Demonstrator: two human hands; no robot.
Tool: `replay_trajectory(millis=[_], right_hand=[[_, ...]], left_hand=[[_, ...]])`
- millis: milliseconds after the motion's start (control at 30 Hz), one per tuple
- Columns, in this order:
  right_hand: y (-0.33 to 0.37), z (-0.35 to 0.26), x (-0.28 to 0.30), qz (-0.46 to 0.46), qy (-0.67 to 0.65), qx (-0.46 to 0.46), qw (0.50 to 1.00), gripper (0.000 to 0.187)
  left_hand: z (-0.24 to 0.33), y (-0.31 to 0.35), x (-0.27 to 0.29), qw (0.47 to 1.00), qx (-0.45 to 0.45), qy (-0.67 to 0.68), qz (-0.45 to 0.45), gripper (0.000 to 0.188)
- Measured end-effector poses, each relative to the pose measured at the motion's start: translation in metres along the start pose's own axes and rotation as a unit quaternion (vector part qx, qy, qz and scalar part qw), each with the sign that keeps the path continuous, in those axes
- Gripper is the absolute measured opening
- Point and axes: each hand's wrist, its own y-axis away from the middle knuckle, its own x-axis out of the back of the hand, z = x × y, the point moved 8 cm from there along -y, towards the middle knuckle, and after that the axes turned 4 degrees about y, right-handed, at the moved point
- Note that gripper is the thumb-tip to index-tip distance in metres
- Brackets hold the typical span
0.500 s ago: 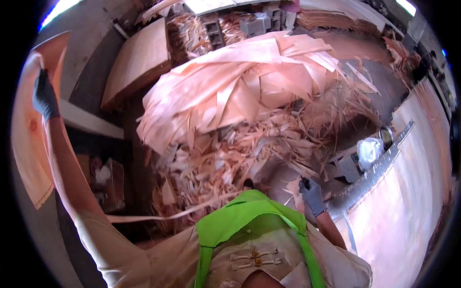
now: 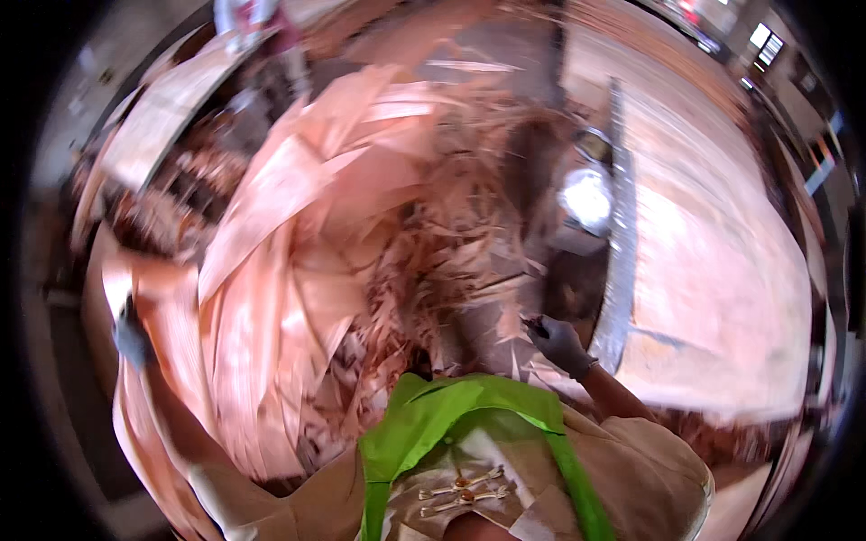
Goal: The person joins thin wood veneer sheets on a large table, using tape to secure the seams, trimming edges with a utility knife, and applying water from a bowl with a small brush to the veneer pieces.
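My left hand (image 2: pixel 133 343), in a grey glove, is closed on the edge of a long, thin wood veneer sheet (image 2: pixel 135 422) at the far left. The sheet hangs along my outstretched arm, beside a big heap of overlapping veneer sheets (image 2: pixel 271 334). Low and right of centre is my gloved right hand (image 2: pixel 564 350), its fingers drawn together. Something dark shows at its fingertips, too blurred to name. That hand is apart from the metal-edged stack of pale sheets (image 2: pixel 713 307) to its right.
Torn veneer scraps (image 2: pixel 451 270) cover the floor before me. A white plastic bag (image 2: pixel 586 200) and a round tin (image 2: pixel 593 144) stand by the stack's metal edge strip (image 2: pixel 621 225). Another person (image 2: pixel 262 27) is at the far left, by a pale board (image 2: pixel 176 113).
My view has swung to the right, so the heap and stack appear turned. My left hand has brought the veneer sheet beside the heap. My right hand stays low by the stack.
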Motion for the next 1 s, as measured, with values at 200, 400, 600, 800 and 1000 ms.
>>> replay_trajectory(millis=[200, 400, 600, 800, 1000], right_hand=[[0.034, 0.002, -0.004, 0.050, -0.022, -0.114, 0.992, 0.023], [0.071, 0.013, -0.009, 0.068, 0.036, -0.188, 0.979, 0.027], [0.175, 0.025, 0.016, 0.136, -0.076, -0.326, 0.933, 0.030], [0.288, 0.088, 0.025, 0.222, -0.202, -0.270, 0.915, 0.014], [0.459, 0.177, 0.096, 0.350, -0.099, -0.263, 0.894, 0.011]], left_hand=[[-0.091, 0.007, -0.246, 0.926, 0.292, -0.043, -0.234, 0.037], [0.018, -0.097, -0.304, 0.962, 0.201, -0.045, -0.178, 0.042], [0.358, -0.165, -0.195, 0.967, -0.100, 0.228, 0.051, 0.044], [0.628, -0.030, -0.050, 0.790, -0.310, 0.527, 0.039, 0.048], [0.820, 0.253, 0.077, 0.655, -0.413, 0.616, -0.143, 0.042]])
